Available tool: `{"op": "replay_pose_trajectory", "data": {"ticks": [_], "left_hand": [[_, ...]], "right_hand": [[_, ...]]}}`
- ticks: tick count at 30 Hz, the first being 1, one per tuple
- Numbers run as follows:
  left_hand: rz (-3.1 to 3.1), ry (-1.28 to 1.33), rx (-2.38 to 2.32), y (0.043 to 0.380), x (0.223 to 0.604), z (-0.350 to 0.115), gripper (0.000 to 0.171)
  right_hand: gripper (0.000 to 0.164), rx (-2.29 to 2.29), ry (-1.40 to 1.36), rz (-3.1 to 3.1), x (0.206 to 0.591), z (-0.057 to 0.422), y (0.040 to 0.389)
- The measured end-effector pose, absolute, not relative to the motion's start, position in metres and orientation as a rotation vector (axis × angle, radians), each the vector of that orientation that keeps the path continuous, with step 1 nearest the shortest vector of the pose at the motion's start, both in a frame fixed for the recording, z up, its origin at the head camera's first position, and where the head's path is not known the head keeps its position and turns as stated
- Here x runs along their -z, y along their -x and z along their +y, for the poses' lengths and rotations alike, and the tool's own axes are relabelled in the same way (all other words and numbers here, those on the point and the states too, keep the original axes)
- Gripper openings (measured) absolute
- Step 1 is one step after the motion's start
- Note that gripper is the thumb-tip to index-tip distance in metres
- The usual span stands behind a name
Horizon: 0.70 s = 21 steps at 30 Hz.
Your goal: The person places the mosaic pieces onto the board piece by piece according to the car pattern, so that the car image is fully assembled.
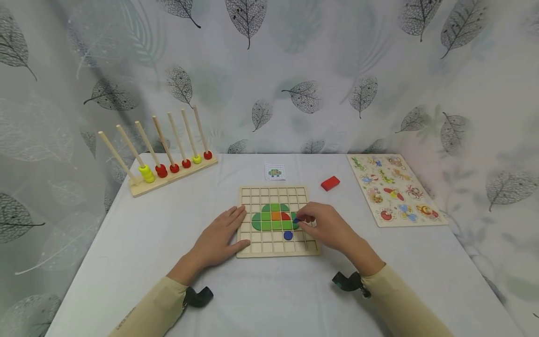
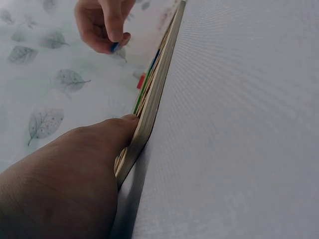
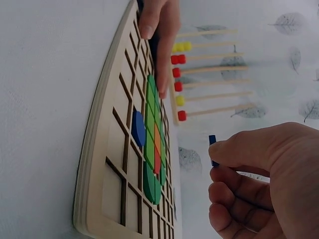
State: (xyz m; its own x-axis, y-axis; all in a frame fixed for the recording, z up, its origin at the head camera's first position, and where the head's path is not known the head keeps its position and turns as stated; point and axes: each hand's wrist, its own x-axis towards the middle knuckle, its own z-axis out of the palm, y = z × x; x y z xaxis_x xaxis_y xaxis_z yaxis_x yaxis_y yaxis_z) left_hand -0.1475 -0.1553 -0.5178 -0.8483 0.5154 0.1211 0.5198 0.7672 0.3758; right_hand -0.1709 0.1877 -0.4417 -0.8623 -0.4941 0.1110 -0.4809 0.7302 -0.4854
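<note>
A wooden grid board [image 1: 257, 249] lies on the table with green, orange and red tiles [image 1: 271, 216] set in its middle squares. One blue round tile [image 1: 288, 235] sits in a lower square, seen also in the right wrist view as a blue disc [image 3: 139, 128]. My right hand [image 1: 326, 227] pinches a small blue tile [image 3: 213, 149] between thumb and forefinger, raised above the board's right side. My left hand [image 1: 216, 238] rests at the board's left edge, fingers straight, its thumb [image 2: 124, 130] on the frame.
Behind the board lie a small pattern card [image 1: 275, 172] and a red block [image 1: 330, 183]. A wooden peg stand [image 1: 177, 176] with red and yellow beads is at the back left. An animal picture board [image 1: 396, 191] lies at the right. A leaf-print curtain [image 1: 269, 93] hangs behind.
</note>
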Motion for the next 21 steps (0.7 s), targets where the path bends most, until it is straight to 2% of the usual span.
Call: {"op": "replay_pose_trajectory", "data": {"ticks": [21], "left_hand": [[-2.930,0.860,0.636,0.146,0.516,-0.154,0.090]], "right_hand": [[0.016,0.819,0.897,2.835,0.450,0.160,0.169]]}}
